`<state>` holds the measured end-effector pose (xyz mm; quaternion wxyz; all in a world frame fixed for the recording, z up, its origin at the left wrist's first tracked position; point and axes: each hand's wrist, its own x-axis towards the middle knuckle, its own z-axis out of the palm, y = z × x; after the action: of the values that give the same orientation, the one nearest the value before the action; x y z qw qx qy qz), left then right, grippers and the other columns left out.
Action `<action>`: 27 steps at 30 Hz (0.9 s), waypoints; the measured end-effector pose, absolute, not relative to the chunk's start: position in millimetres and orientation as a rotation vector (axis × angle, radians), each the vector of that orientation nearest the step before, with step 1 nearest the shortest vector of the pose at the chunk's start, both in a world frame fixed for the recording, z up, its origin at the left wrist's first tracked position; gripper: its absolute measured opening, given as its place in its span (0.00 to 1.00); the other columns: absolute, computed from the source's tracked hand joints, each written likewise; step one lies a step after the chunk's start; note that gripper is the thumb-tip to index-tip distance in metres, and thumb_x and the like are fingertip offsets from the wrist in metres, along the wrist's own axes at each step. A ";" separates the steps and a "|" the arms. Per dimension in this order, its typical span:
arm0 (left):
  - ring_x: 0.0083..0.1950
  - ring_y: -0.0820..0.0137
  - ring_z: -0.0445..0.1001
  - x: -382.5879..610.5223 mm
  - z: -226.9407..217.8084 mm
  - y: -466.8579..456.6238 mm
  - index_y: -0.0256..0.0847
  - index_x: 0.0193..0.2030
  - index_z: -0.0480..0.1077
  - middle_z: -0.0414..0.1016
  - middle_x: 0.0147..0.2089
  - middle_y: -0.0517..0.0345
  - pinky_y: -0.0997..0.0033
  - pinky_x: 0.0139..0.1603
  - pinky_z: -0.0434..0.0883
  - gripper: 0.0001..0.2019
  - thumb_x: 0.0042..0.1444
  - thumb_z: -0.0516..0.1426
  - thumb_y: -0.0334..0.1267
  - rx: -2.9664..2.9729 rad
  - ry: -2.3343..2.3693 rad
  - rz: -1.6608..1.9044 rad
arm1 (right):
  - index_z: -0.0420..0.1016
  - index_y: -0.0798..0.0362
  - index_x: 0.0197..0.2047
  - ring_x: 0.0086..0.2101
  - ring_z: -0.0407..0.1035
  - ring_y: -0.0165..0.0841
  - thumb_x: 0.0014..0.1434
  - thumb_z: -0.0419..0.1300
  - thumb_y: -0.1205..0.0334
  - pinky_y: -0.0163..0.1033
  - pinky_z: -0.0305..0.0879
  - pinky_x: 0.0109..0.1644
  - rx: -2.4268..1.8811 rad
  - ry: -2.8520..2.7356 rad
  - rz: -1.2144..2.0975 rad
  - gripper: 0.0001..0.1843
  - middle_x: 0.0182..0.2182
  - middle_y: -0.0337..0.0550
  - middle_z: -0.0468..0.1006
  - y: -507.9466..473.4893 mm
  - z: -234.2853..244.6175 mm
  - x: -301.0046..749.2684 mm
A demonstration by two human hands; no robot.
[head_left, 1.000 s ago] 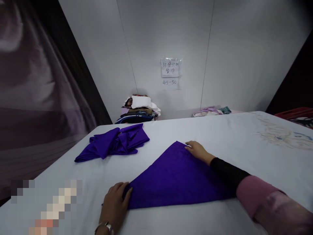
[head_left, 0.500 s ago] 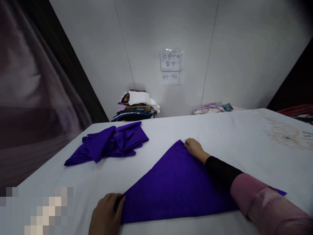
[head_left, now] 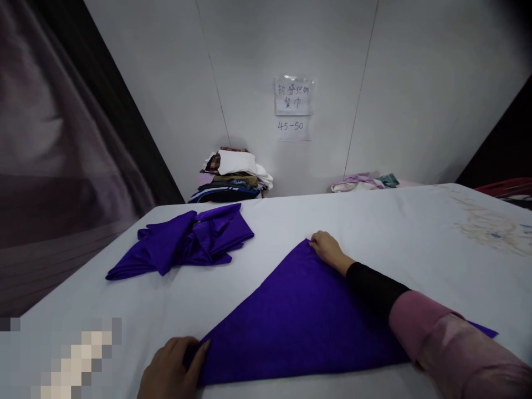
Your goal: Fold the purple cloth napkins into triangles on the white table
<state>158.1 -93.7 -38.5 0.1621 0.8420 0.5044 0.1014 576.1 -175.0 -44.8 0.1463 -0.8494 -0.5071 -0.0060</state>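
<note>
A purple cloth napkin (head_left: 286, 321) lies folded into a triangle on the white-covered table, its long folded edge toward me. My left hand (head_left: 172, 366) is closed on its left corner, the thumb on top and the other fingers curled at the edge. At the far tip, my right hand (head_left: 328, 249) pinches the cloth with thumb and fingertips. My right forearm, in a black cuff and pink sleeve, crosses over the napkin's right side and hides part of it. The napkin's right corner pokes out beyond the sleeve.
A loose heap of purple cloths (head_left: 183, 241) lies at the table's back left. Behind the far edge are a stack of folded clothes (head_left: 233, 174) and a smaller cloth pile (head_left: 361, 183). A handwritten paper sign (head_left: 293, 105) hangs on the wall. A curtain (head_left: 54, 138) hangs at left.
My left hand, with the napkin's left corner, has shifted slightly left and toward me. The right hand has moved only slightly at the tip. The camera view has shifted a little.
</note>
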 end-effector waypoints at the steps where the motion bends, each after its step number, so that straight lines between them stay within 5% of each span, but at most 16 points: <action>1: 0.41 0.57 0.70 157.9 -37.9 -93.6 0.44 0.33 0.71 0.74 0.37 0.52 0.57 0.45 0.64 0.22 0.49 0.47 0.59 2.405 1.443 0.282 | 0.73 0.54 0.36 0.38 0.66 0.36 0.61 0.51 0.61 0.37 0.59 0.41 -2.449 -1.459 -0.018 0.10 0.36 0.47 0.74 -174.1 -45.9 577.4; 8: 0.37 0.57 0.69 155.0 -37.8 -92.9 0.45 0.27 0.68 0.72 0.31 0.54 0.59 0.39 0.63 0.22 0.50 0.46 0.61 2.438 1.512 0.170 | 0.73 0.56 0.44 0.46 0.64 0.39 0.61 0.50 0.62 0.41 0.58 0.49 -2.409 -1.542 -0.062 0.13 0.44 0.51 0.72 -176.0 -44.4 568.7; 13: 0.34 0.61 0.67 156.4 -34.9 -95.9 0.45 0.21 0.62 0.70 0.28 0.55 0.62 0.38 0.63 0.21 0.51 0.45 0.60 2.505 1.402 0.245 | 0.63 0.53 0.58 0.60 0.48 0.40 0.62 0.49 0.55 0.48 0.45 0.61 -2.243 -1.813 -0.009 0.22 0.61 0.49 0.58 -185.5 -53.3 550.9; 20: 0.27 0.65 0.69 160.3 -24.1 -104.2 0.46 0.26 0.62 0.70 0.23 0.63 0.69 0.28 0.61 0.18 0.52 0.47 0.57 2.282 1.556 0.167 | 0.53 0.55 0.64 0.63 0.40 0.44 0.64 0.41 0.45 0.56 0.38 0.62 -2.278 -1.855 0.086 0.31 0.64 0.54 0.50 -194.9 -50.9 535.6; 27: 0.32 0.64 0.74 152.7 -27.7 -97.2 0.47 0.38 0.69 0.75 0.29 0.63 0.69 0.32 0.67 0.21 0.46 0.53 0.60 2.099 1.443 0.408 | 0.51 0.58 0.65 0.63 0.37 0.43 0.62 0.39 0.39 0.54 0.34 0.64 -2.146 -1.984 0.256 0.38 0.64 0.56 0.47 -218.5 -39.9 494.1</action>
<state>152.7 -97.2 -27.7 0.2771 0.7819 0.5374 0.1518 494.1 -218.5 -39.9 0.1039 -0.7275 -0.6726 0.0866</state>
